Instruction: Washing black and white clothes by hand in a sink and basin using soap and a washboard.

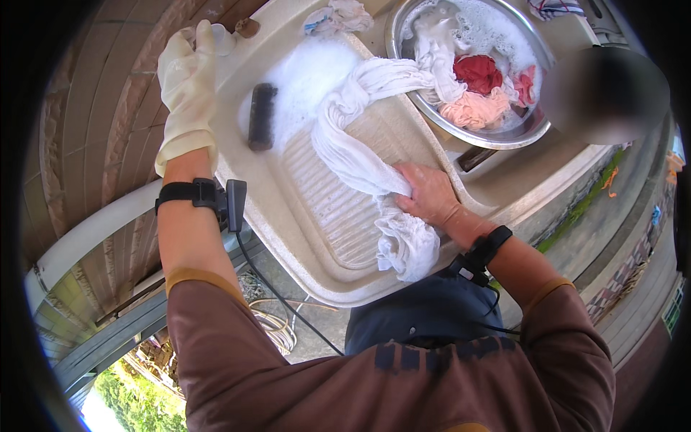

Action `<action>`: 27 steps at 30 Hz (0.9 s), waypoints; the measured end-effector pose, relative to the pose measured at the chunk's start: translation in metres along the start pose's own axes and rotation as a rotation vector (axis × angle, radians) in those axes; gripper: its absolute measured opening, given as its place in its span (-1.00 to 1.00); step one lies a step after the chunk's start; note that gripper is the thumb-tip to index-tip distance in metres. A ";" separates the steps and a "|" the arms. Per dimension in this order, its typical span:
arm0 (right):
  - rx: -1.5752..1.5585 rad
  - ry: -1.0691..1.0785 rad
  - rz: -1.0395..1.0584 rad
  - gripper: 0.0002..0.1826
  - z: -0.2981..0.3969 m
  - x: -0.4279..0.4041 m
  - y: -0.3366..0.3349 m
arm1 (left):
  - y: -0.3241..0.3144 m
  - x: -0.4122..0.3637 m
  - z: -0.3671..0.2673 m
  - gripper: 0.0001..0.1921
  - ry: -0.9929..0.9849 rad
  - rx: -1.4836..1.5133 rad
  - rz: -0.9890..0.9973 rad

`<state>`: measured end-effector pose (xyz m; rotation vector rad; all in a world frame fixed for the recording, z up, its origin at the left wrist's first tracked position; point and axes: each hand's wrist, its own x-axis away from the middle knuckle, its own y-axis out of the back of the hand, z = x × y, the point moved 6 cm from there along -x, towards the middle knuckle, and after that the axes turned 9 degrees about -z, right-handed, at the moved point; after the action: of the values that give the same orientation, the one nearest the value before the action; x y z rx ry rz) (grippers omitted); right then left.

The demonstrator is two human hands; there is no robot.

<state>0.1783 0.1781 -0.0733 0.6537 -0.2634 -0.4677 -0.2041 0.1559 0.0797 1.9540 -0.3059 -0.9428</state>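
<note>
My bare right hand [426, 191] grips a long, wet, twisted white cloth [345, 146] above the ribbed washboard of a beige laundry sink [318, 281]. One end of the cloth bunches below my hand; its other end reaches over the divider into a round metal basin [469, 141]. My left hand [189, 92], in a cream rubber glove, is raised at the sink's left rim beside a small whitish translucent object [222, 39]; whether it holds that object, I cannot tell. A dark scrubbing brush [262, 116] lies by the white suds [316, 73] in the sink.
Red [478, 74] and peach cloths [475, 108] soak in the basin's foamy water. A crumpled whitish cloth [340, 19] lies on the sink's far rim. A brownish lump [247, 27] sits near my glove. A brick wall [102, 97] stands left, and a coiled hose [275, 329] lies below.
</note>
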 end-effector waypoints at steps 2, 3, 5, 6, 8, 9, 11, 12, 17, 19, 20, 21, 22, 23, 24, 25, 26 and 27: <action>-0.012 0.011 -0.006 -0.46 0.001 0.000 0.000 | 0.023 0.009 -0.011 -0.39 0.108 0.007 -0.147; -0.014 0.010 -0.015 -0.47 -0.001 0.001 0.002 | 0.029 0.019 -0.028 -0.39 0.107 0.011 -0.144; -0.020 0.008 -0.027 -0.47 -0.001 0.000 0.005 | 0.029 0.050 -0.051 -0.40 0.386 0.067 0.115; -0.025 0.031 -0.011 -0.49 0.002 0.000 0.008 | 0.017 0.076 -0.058 -0.41 0.326 0.254 0.184; -0.033 0.054 0.006 -0.52 0.003 -0.001 0.008 | -0.022 0.143 -0.085 -0.46 0.315 0.287 0.532; -0.086 0.197 0.052 -0.55 0.010 -0.002 0.001 | -0.055 0.186 -0.080 -0.47 0.109 0.099 0.626; -0.120 0.320 0.099 -0.58 0.012 -0.005 0.003 | -0.089 0.218 -0.079 -0.47 -0.102 -0.067 0.721; -0.123 0.387 0.106 -0.60 0.019 -0.008 0.008 | -0.079 0.201 -0.079 -0.47 0.062 0.069 0.618; 0.140 0.323 -0.398 -0.50 0.002 -0.083 0.057 | -0.079 0.164 -0.030 -0.47 0.436 0.307 0.441; 0.385 0.211 -0.581 -0.48 -0.032 -0.123 0.068 | -0.081 0.188 -0.053 -0.48 0.314 0.234 0.587; 0.392 0.204 -0.583 -0.48 -0.048 -0.131 0.066 | -0.084 0.204 -0.069 -0.49 0.194 0.166 0.731; 0.369 0.129 -0.479 -0.54 -0.069 -0.140 0.060 | -0.083 0.211 -0.084 -0.51 0.124 0.151 0.769; 0.345 0.054 -0.376 -0.59 -0.089 -0.142 0.056 | -0.075 0.215 -0.091 -0.51 0.116 0.160 0.773; 0.326 0.056 -0.370 -0.59 -0.081 -0.144 0.058 | -0.058 0.220 -0.082 -0.52 0.237 0.192 0.784; 0.166 -0.066 -0.185 -0.64 -0.076 -0.149 0.062 | -0.049 0.226 -0.075 -0.53 0.360 0.232 0.792; 0.009 -0.182 0.000 -0.69 -0.073 -0.148 0.061 | -0.046 0.229 -0.063 -0.53 0.366 0.225 0.789; 0.008 -0.179 0.001 -0.69 -0.075 -0.145 0.060 | -0.043 0.227 -0.055 -0.55 0.410 0.336 0.744; 0.051 -0.065 -0.075 -0.71 -0.074 -0.142 0.060 | -0.041 0.225 -0.050 -0.57 0.452 0.447 0.695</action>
<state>0.1033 0.3285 -0.1039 0.7012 -0.3135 -0.5561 -0.0223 0.0867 -0.0510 2.1504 -0.9114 0.0301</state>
